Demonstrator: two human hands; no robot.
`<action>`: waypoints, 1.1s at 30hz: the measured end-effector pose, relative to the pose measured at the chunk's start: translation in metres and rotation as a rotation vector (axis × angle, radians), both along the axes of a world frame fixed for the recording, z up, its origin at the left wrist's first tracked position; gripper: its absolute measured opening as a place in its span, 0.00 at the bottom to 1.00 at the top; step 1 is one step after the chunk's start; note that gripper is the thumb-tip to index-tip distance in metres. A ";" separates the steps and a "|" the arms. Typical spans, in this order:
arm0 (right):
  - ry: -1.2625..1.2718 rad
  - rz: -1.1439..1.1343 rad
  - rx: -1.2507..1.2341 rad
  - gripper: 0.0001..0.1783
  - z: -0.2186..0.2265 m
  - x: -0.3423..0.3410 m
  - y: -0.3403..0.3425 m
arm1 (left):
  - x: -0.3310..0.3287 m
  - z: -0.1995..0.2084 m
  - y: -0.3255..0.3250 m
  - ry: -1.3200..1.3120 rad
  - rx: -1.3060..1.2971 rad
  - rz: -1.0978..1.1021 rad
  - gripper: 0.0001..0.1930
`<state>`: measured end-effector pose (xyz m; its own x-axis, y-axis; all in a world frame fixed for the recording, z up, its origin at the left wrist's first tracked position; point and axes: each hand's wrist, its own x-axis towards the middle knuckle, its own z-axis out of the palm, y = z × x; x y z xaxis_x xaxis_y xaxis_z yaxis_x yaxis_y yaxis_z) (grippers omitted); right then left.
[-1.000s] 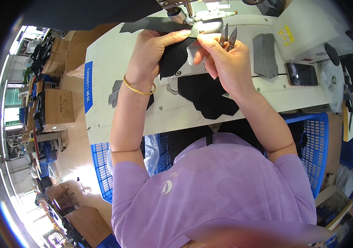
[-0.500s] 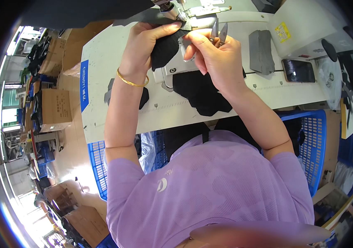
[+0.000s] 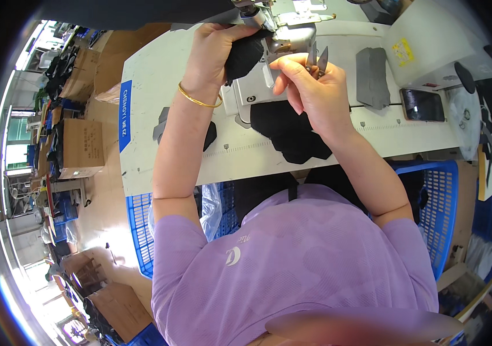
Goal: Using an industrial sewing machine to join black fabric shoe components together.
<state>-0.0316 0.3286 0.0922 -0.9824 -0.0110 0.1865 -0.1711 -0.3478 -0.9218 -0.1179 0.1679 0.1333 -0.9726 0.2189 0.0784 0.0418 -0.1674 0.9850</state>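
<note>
Toward the far edge of the sewing table [image 3: 152, 158], the left hand [image 3: 207, 57] alone pinches black fabric [image 3: 245, 57]; the right hand [image 3: 314, 92], fingers curled around thread snips [image 3: 323, 59], has drawn clear

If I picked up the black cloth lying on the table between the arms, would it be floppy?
Probably floppy: the black cloth looks like soft fabric with an uneven outline. It's likely light, since it looks thin. And it probably wouldn't roll, because it lies spread on the white table.
</note>
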 end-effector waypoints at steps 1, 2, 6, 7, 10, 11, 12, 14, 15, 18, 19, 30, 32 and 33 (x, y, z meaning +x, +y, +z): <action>0.006 0.001 0.006 0.11 -0.002 0.000 0.000 | 0.001 0.001 0.001 -0.007 -0.017 0.015 0.09; 0.004 -0.003 0.006 0.11 -0.003 0.001 0.000 | 0.000 0.000 0.001 -0.008 -0.017 0.012 0.09; -0.010 0.023 0.028 0.11 -0.005 0.001 -0.002 | -0.001 -0.001 0.001 0.006 -0.026 0.019 0.09; -0.023 0.035 0.048 0.10 -0.005 0.001 -0.002 | -0.001 -0.001 0.000 0.015 -0.020 0.018 0.09; -0.046 0.074 0.025 0.09 -0.013 0.000 -0.002 | -0.003 -0.002 -0.001 -0.001 -0.013 0.004 0.09; -0.047 0.073 0.024 0.09 -0.013 0.001 0.000 | -0.002 -0.002 -0.001 -0.002 -0.014 0.004 0.09; -0.060 0.116 0.022 0.10 -0.014 0.002 0.003 | -0.001 -0.001 -0.001 -0.005 -0.024 0.016 0.09; -0.072 0.160 0.020 0.10 -0.016 0.002 0.005 | 0.002 0.000 0.000 -0.009 -0.035 0.029 0.09; -0.053 0.156 0.022 0.11 -0.018 0.003 0.005 | 0.003 0.001 0.001 -0.005 -0.041 0.030 0.08; 0.058 0.112 0.096 0.12 -0.022 0.002 0.004 | 0.001 -0.002 0.001 -0.032 0.022 0.030 0.08; 0.150 0.073 0.166 0.13 -0.022 0.002 0.004 | -0.002 -0.005 -0.001 -0.064 0.089 0.030 0.09; -0.041 0.251 0.347 0.19 -0.003 0.015 0.021 | -0.011 -0.014 -0.011 -0.052 0.075 0.046 0.08; -0.005 0.281 0.299 0.19 -0.006 0.017 0.024 | -0.005 -0.019 -0.016 -0.029 0.139 0.093 0.07; -0.023 0.228 0.422 0.18 -0.007 0.019 0.027 | 0.005 -0.018 -0.011 -0.006 0.151 0.209 0.08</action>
<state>-0.0121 0.3560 0.0851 -0.9501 -0.2964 0.0977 -0.1120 0.0315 -0.9932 -0.1125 0.1567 0.1152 -0.9961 -0.0011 0.0887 0.0849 -0.3011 0.9498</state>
